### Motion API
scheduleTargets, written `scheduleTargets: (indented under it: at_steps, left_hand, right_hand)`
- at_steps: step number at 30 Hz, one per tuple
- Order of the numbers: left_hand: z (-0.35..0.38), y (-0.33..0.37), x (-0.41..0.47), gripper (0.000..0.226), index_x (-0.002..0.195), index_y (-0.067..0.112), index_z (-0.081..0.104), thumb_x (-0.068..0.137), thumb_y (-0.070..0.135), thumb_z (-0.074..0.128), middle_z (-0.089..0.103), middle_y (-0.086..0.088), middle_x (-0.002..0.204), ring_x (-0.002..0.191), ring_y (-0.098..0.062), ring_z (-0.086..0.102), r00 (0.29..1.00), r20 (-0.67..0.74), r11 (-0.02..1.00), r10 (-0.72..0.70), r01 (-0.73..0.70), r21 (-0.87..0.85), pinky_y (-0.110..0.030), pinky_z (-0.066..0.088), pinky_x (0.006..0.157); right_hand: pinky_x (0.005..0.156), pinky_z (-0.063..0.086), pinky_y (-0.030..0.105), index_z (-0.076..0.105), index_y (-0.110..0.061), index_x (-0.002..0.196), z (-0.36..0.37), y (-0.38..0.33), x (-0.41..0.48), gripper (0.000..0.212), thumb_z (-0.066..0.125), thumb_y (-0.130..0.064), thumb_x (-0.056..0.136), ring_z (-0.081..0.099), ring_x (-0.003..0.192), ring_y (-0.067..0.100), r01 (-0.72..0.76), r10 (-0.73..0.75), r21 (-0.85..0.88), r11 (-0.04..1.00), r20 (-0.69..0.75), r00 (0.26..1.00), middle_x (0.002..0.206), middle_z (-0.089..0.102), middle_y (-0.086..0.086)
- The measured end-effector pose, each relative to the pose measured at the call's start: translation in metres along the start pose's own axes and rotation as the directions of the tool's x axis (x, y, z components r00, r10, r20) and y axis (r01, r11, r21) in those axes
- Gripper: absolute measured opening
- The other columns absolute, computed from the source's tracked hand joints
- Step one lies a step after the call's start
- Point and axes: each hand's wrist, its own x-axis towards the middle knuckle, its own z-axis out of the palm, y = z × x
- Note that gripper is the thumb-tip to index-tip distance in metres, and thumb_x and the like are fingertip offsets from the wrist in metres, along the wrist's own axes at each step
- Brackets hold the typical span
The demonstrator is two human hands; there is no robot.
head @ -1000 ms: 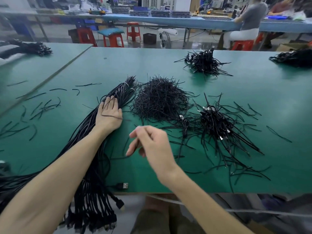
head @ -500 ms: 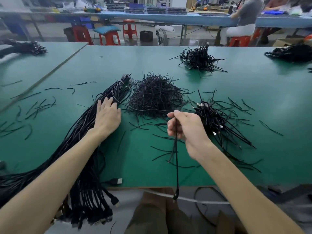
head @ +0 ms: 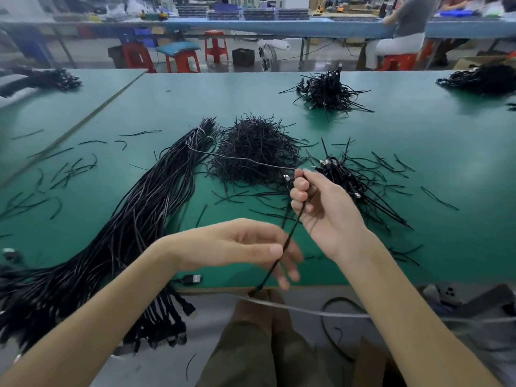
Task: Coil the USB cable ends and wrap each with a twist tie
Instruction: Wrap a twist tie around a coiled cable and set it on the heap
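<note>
Faced a long green table (head: 391,141) in a workshop, with red stools (head: 181,61) and a seated person (head: 405,29) beyond its far edge.

Gripped one USB cable (head: 290,233) in the right hand (head: 321,208), raised over the near half of the table, fingers (head: 300,191) curled tight round it. Saw a thin strand, the same cable as far as could be told, reaching from that fist leftward across a heap of twist ties (head: 254,155) to the tied top of a thick cable bundle (head: 145,213). Let the thicker stretch slant down and left from the fist, past the front edge of the table, ending over the lap.

Pinched that stretch lower down with the left hand (head: 237,244): thumb tip against the cable in front, fingers (head: 290,272) behind it, slightly spread and blurred. Held both hands near each other, apart.

Had the bundle lying diagonally along the left of the table, its plugs hanging over the front edge, and a single USB plug (head: 192,279) lying flat just beside it at that edge. Had a pile of tied cables (head: 351,177) just behind the right hand, a second pile (head: 326,90) farther back, and loose ties (head: 69,169) scattered on the left.
</note>
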Motion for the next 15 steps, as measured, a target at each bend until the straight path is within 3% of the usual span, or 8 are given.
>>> scheduleTargets:
  at_steps: [3,6,9,12,15]
  left_hand:
    - [0.005,0.004,-0.002,0.024,0.098,0.003,0.062,0.109,0.018,0.047,0.053,-0.004,0.07,0.059,-0.024,0.052,0.996,-0.084,0.996,-0.035,0.028,-0.079,-0.037,0.054,0.072]
    - [-0.007,-0.005,-0.006,0.03,0.093,0.01,0.069,0.107,0.029,0.051,0.035,0.003,0.062,0.052,-0.015,0.031,0.946,-0.311,0.993,-0.087,0.057,-0.102,-0.023,0.038,0.054]
    - [-0.027,-0.016,-0.019,0.031,0.112,0.006,0.072,0.106,0.03,0.054,0.04,0.003,0.063,0.049,-0.011,0.027,0.916,-0.387,0.981,-0.103,0.03,-0.192,-0.019,0.029,0.046]
    - [-0.041,-0.026,-0.031,0.039,0.133,0.004,0.064,0.102,0.028,0.062,0.057,0.002,0.079,0.052,-0.009,0.046,0.917,-0.393,0.943,-0.068,-0.07,-0.327,-0.017,0.037,0.044]
    - [-0.048,-0.037,-0.035,0.047,0.137,0.003,0.061,0.097,0.026,0.069,0.07,0.001,0.105,0.077,-0.007,0.065,0.882,-0.47,0.843,0.005,-0.256,-0.472,-0.017,0.053,0.061]
  right_hand:
    - [0.039,0.032,0.014,0.056,-0.011,0.088,-0.009,0.002,-0.008,0.024,0.043,-0.014,0.107,0.044,0.046,0.006,-0.024,0.025,0.061,0.998,-0.014,1.0,0.057,0.047,-0.006]
    - [0.039,0.032,0.016,0.056,-0.011,0.085,-0.021,0.005,-0.018,0.025,0.044,-0.015,0.106,0.042,0.046,0.007,-0.006,0.008,0.037,0.999,-0.056,0.998,0.053,0.04,-0.006]
    - [0.042,0.033,0.019,0.058,-0.01,0.085,-0.033,0.01,-0.027,0.025,0.046,-0.014,0.106,0.048,0.05,0.01,0.003,-0.007,-0.033,0.999,-0.111,0.994,0.055,0.044,-0.003]
    - [0.043,0.035,0.02,0.058,-0.008,0.086,-0.039,0.019,-0.033,0.025,0.045,-0.013,0.106,0.052,0.052,0.013,-0.015,0.006,-0.058,0.998,-0.158,0.987,0.057,0.047,-0.001]
    - [0.042,0.034,0.021,0.058,-0.008,0.087,-0.038,0.027,-0.038,0.023,0.046,-0.013,0.106,0.05,0.051,0.012,-0.042,0.027,-0.088,0.995,-0.172,0.985,0.056,0.045,0.0]
